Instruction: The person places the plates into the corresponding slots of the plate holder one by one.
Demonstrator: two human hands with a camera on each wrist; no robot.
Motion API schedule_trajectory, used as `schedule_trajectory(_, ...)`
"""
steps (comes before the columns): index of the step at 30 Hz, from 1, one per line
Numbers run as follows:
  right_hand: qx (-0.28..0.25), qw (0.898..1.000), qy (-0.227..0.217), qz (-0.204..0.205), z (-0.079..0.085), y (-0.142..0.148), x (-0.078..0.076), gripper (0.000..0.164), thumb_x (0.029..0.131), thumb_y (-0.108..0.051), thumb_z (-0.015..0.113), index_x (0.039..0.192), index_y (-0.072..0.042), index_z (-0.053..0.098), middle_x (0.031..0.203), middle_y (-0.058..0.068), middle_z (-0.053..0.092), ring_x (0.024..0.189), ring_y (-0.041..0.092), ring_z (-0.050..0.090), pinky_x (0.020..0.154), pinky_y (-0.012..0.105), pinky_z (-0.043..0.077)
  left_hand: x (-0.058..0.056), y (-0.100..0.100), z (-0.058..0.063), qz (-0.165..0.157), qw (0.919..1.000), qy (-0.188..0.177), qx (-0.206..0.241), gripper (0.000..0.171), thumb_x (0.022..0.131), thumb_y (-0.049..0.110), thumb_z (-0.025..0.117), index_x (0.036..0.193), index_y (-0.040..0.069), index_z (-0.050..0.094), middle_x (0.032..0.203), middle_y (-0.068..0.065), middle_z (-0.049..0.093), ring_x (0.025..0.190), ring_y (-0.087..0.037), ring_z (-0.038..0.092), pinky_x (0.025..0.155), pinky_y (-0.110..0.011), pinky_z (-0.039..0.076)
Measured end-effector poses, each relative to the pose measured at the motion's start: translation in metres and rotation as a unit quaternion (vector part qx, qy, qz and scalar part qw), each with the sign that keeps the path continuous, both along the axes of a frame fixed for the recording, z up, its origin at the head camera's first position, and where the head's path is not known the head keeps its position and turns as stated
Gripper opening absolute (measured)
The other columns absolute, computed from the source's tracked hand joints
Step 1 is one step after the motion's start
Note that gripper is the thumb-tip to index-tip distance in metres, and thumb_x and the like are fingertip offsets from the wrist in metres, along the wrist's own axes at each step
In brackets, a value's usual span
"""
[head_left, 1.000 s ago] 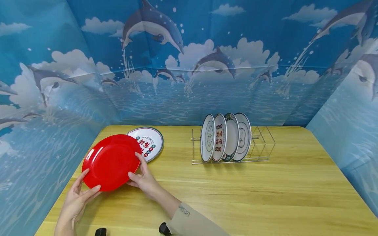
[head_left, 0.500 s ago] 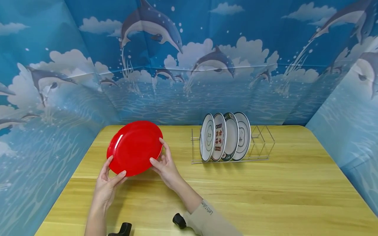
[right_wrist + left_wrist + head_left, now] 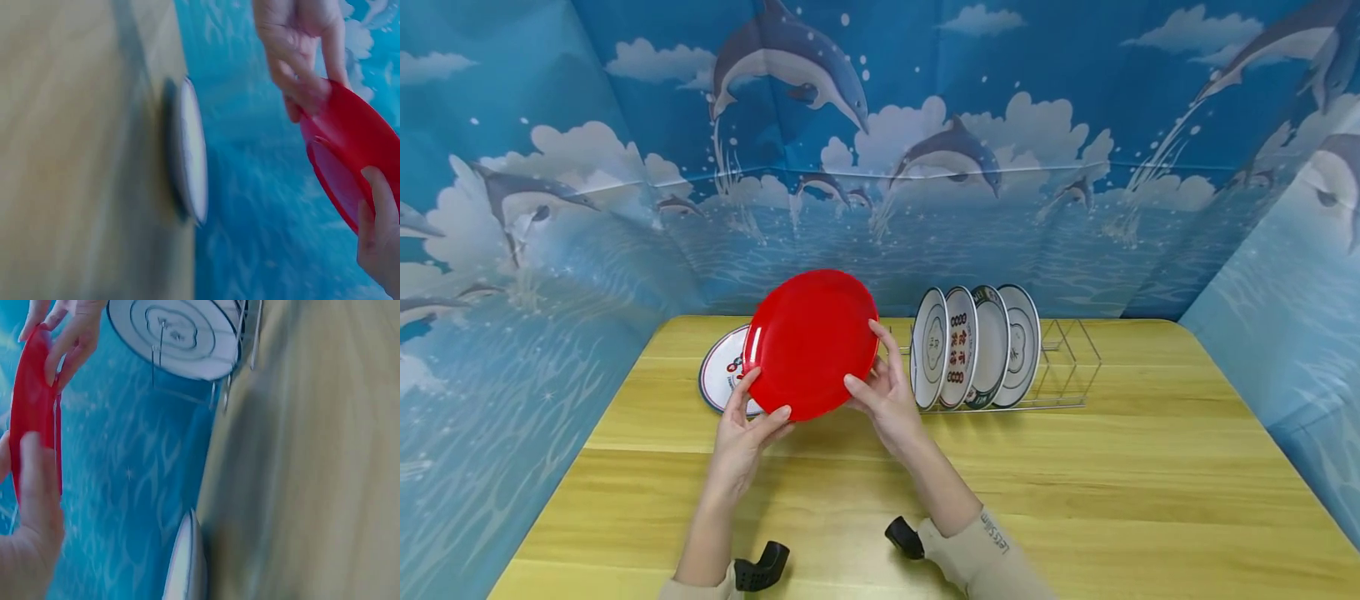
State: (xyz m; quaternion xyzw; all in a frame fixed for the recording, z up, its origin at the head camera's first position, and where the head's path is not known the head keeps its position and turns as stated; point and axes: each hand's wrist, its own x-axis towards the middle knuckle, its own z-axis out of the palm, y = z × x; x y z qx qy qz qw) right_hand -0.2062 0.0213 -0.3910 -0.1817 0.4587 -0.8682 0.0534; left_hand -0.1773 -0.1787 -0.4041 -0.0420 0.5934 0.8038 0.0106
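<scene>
The left hand [image 3: 741, 442] and right hand [image 3: 889, 408] pinch the glossy red round plate [image 3: 812, 342] by its rim, aloft near the back edge of the yellow wooden desk [image 3: 1112, 483]. Right of the silver wire rack [image 3: 1060, 406], the desk runs on to its right edge. The plate partly hides a dark-rimmed white round dish [image 3: 717, 375]; the right hand obscures part of the rack's left end.

In the head view the red plate [image 3: 812, 346] is partly hiding a white plate [image 3: 718, 375], while the worktop [image 3: 1075, 483] is blurring in both wrist views.
</scene>
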Motion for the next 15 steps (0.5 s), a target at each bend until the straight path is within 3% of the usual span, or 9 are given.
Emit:
schedule_trajectory(2, 0.004, 1.000, 0.013, -0.012, 0.007, 0.012, 0.000, 0.070, 0.087, 0.011, 0.047, 0.142, -0.027, 0.023, 0.137, 0.014, 0.035, 0.121, 0.032, 0.040, 0.081, 0.039, 0.052, -0.005, 0.009, 0.001, -0.018, 0.9996, 0.018, -0.009, 0.066, 0.085, 0.002, 0.062, 0.139, 0.020, 0.029, 0.139, 0.000, 0.029, 0.094, -0.015, 0.062, 0.078, -0.034, 0.053)
schedule_trajectory(5, 0.012, 0.999, 0.033, -0.031, 0.020, 0.031, 0.000, 0.070, 0.087, 0.012, 0.046, 0.142, -0.025, 0.023, 0.138, 0.013, 0.034, 0.121, 0.033, 0.040, 0.081, 0.040, 0.052, -0.015, 0.019, -0.003, -0.048, 0.9954, 0.080, -0.021, 0.068, 0.084, 0.008, 0.066, 0.140, 0.019, 0.029, 0.136, -0.008, 0.034, 0.097, -0.018, 0.061, 0.078, -0.039, 0.053)
schedule_trajectory(9, 0.021, 0.996, 0.062, -0.068, 0.037, 0.057, 0.002, 0.071, 0.087, 0.013, 0.045, 0.142, -0.024, 0.023, 0.141, 0.010, 0.032, 0.121, 0.032, 0.040, 0.079, 0.038, 0.053, -0.040, 0.024, -0.029, -0.075, 0.9806, 0.181, 0.003, 0.069, 0.084, 0.009, 0.065, 0.141, 0.016, 0.028, 0.136, -0.013, 0.035, 0.103, -0.024, 0.057, 0.075, -0.042, 0.054)
schedule_trajectory(12, 0.017, 0.991, 0.084, -0.104, 0.049, 0.079, 0.002, 0.070, 0.086, 0.015, 0.044, 0.141, -0.024, 0.024, 0.141, 0.010, 0.031, 0.120, 0.032, 0.040, 0.077, 0.035, 0.054, -0.051, 0.033, -0.036, -0.075, 0.9780, 0.195, -0.002, 0.068, 0.084, 0.012, 0.065, 0.141, 0.013, 0.029, 0.137, -0.016, 0.034, 0.109, -0.026, 0.054, 0.077, -0.041, 0.054)
schedule_trajectory(15, 0.004, 0.984, 0.105, -0.146, 0.060, 0.101, 0.004, 0.070, 0.086, 0.016, 0.043, 0.141, -0.023, 0.026, 0.141, 0.012, 0.030, 0.119, 0.033, 0.040, 0.077, 0.034, 0.054, -0.051, 0.049, -0.029, -0.064, 0.9843, 0.160, -0.039, 0.067, 0.082, 0.012, 0.067, 0.139, 0.008, 0.031, 0.135, -0.020, 0.035, 0.111, -0.029, 0.051, 0.082, -0.039, 0.052)
